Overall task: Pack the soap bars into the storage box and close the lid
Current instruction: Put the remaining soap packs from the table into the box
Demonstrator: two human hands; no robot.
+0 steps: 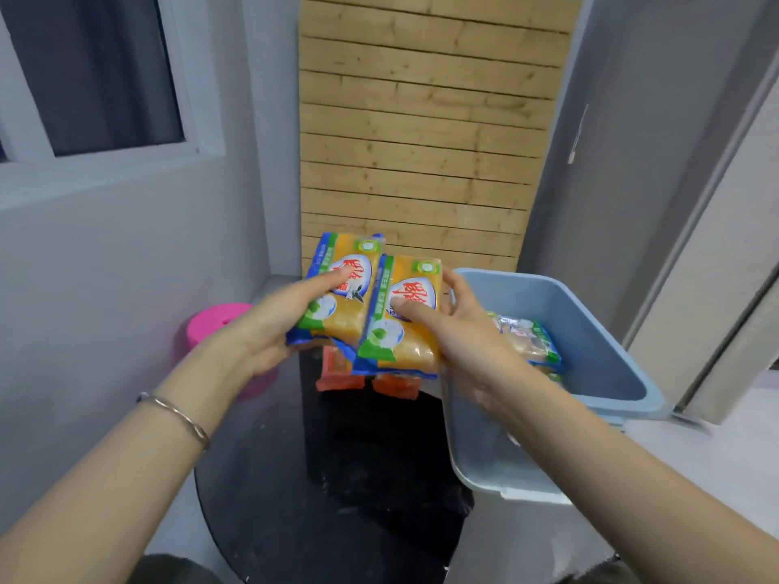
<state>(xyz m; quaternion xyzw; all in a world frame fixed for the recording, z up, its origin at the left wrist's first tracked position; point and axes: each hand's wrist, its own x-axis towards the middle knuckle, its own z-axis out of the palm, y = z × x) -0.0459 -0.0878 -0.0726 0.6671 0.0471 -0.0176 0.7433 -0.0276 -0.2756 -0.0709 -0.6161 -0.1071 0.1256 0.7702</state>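
My left hand (269, 326) grips a yellow soap pack (354, 305) with blue and green edges, thumb on its front. Beside it my right hand (459, 330) grips a second yellow soap pack (415, 330), thumb across its label. Both packs are held up over the black table, just left of the light blue storage box (598, 330). The box stands open, and more wrapped soap bars (529, 337) lie inside it against its left wall. Two orange-red soap packs (341, 373) rest on the table under my hands. No lid is in view.
A round black table (295, 499) carries the soap. A pink stool (210, 322) stands at its left. A slatted wooden panel (421, 120) leans on the wall behind. The box sits on a white ledge (695, 448) at the right, near a sliding door frame.
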